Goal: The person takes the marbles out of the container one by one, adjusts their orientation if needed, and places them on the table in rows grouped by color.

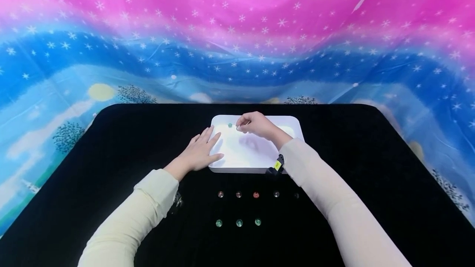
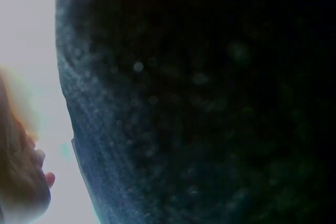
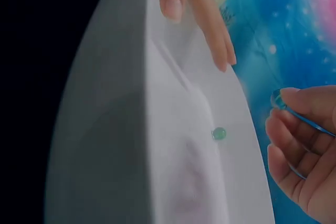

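Note:
A white rectangular tray (image 1: 237, 155) lies on the black table. My left hand (image 1: 198, 151) rests on its left rim with the fingers straight and spread. Over the far part of the tray, my right hand (image 1: 256, 125) pinches a clear bluish glass marble (image 3: 278, 98) between thumb and forefinger. A green marble (image 3: 219, 133) sits inside the tray near the far wall, left of the right hand in the head view. Part of a hand (image 2: 23, 177) shows against brightness in the left wrist view; dark blur fills the remainder.
In front of the tray lies a row of several reddish and clear marbles (image 1: 256, 195). Nearer still are three green marbles (image 1: 239, 223) in a second row. A colourful curtain (image 1: 237, 52) hangs behind the table (image 1: 148, 122).

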`<act>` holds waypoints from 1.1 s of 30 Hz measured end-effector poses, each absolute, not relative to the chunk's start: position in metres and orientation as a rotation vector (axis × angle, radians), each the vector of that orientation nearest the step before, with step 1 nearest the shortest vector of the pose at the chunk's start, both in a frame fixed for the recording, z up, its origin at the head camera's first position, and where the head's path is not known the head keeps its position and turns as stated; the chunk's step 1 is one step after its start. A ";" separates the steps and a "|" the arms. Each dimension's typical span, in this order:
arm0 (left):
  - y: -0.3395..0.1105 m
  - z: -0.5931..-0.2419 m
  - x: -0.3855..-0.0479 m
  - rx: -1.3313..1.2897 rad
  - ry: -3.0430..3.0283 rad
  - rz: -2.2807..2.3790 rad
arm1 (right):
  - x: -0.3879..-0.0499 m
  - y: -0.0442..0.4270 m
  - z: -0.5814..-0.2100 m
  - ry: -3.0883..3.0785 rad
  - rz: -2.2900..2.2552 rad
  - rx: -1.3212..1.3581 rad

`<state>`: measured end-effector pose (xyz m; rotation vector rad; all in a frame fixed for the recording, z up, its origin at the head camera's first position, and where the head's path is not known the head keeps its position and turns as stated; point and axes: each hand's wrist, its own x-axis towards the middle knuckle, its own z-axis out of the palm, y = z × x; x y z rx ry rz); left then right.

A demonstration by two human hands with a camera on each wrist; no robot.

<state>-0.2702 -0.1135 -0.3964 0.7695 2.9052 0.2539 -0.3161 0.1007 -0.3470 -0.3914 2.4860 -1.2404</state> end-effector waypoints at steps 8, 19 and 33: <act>-0.113 -0.396 -0.270 0.785 2.904 0.264 | -0.295 0.110 -0.337 2.457 -1.361 -0.442; -0.114 -0.396 -0.269 0.793 2.916 0.255 | -0.262 0.124 -0.331 2.356 -1.492 -0.546; -0.115 -0.397 -0.269 0.810 2.914 0.273 | -0.232 0.141 -0.332 2.262 -1.649 -0.559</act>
